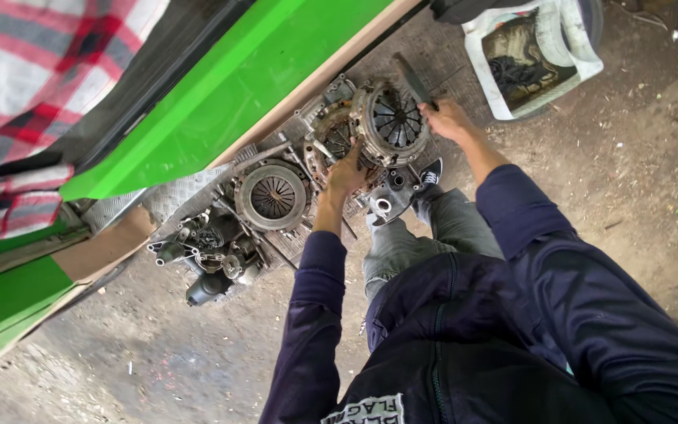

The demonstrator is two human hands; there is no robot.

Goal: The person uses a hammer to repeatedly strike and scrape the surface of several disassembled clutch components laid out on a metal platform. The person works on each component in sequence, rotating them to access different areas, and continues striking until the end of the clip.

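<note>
Clutch pressure plate (392, 119), round and grey with spring fingers fanning out from its centre, stands tilted on edge among car parts on a metal chequer-plate floor (186, 188) at the open sill of a bright green vehicle body (237, 86). The left hand (346, 173) presses against its lower left rim, fingers curled round the edge, so that grip is closed on the plate. The right hand (446, 119) sits at the plate's right side with its grip wrapped round the handle of a dark flat tool (413, 80), whose blade points up and away over the plate's top edge. Just behind the plate, touching or nearly so, lies a second round clutch part (335, 140). Further left, lying flat, is another pressure plate (273, 196), and beyond that a cluster of dark, oily engine pieces (209, 259). A cast metal bracket (390, 196) rests just below the held plate, near the person's shoe (428, 177). On the dirt ground to the upper right stands a white sack (531, 55), open, with dark material inside. A red and white checked cloth (33, 86) hangs at the upper left.
</note>
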